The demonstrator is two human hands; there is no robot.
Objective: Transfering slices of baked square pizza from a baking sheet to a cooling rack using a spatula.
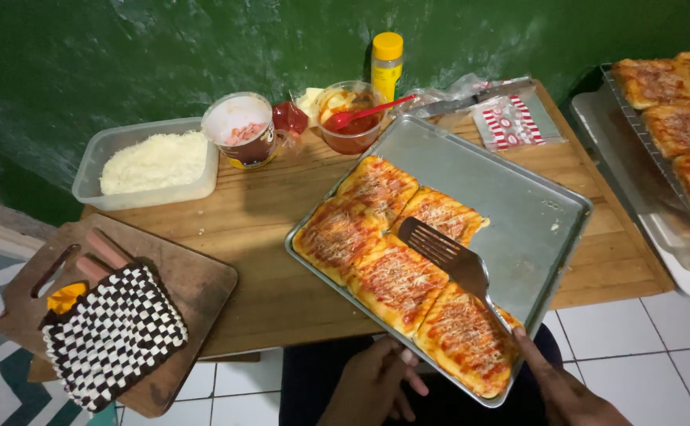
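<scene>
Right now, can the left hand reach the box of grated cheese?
Probably not easily. The left hand is under the baking tray, and the box of grated cheese sits far across the table.

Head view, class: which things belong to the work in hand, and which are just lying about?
In use:
right hand holding slotted spatula
left hand under the baking tray
toast pizzas

Lying about:
tub of grated cheese
sauce bowl with red spoon
yellow bottle
checked potholder

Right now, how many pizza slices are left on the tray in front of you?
5 on the tray: far, far-right, left, middle, nearest. None seem hidden.
</scene>
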